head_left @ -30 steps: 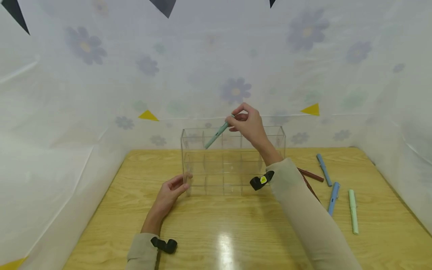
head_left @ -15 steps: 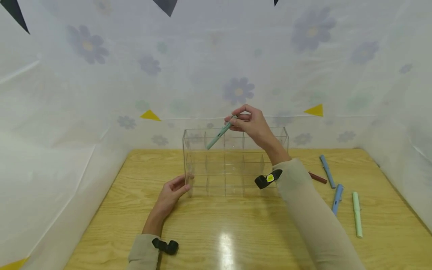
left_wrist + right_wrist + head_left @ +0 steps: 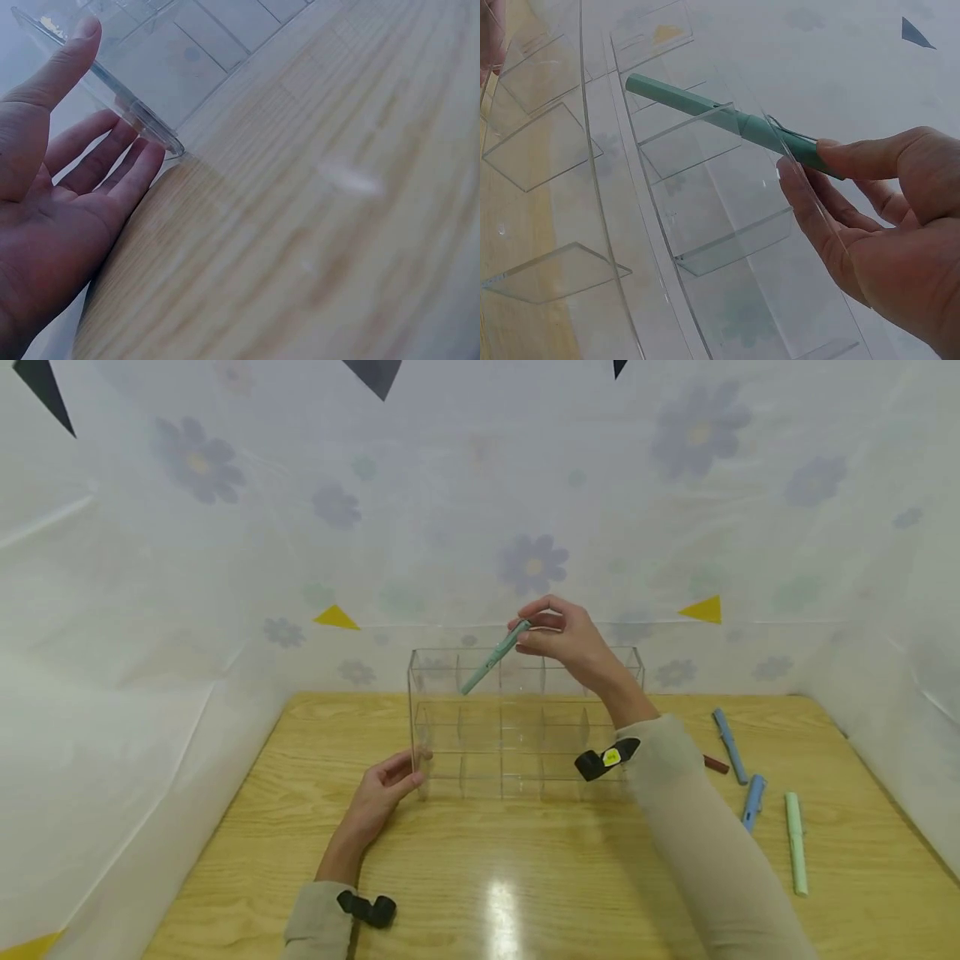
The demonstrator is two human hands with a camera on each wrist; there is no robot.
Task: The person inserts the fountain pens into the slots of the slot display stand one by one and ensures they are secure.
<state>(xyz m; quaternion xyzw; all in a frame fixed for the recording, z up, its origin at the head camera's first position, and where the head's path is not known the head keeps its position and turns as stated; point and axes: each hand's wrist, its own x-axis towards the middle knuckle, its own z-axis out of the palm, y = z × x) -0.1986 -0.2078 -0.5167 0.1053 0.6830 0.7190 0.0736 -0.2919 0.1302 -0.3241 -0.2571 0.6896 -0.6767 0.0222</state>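
Note:
A teal green capped pen slants over the top row of a clear compartment organizer standing upright on the table. My right hand pinches the pen by its clip end between thumb and fingers; the other end points down to the left. In the right wrist view the pen lies across the transparent dividers, and I cannot tell whether it is inside a compartment. My left hand holds the organizer's lower left side, thumb in front and fingers behind the side wall.
Right of the organizer lie two blue pens, a light green pen and a dark red pen, partly hidden by the right sleeve. A flower-patterned white sheet hangs behind the wooden table.
The right hand's fingers have shifted on the pen, so its upper end now shows in front of them. The head view has turned slightly; the left hand keeps its place on the organizer.

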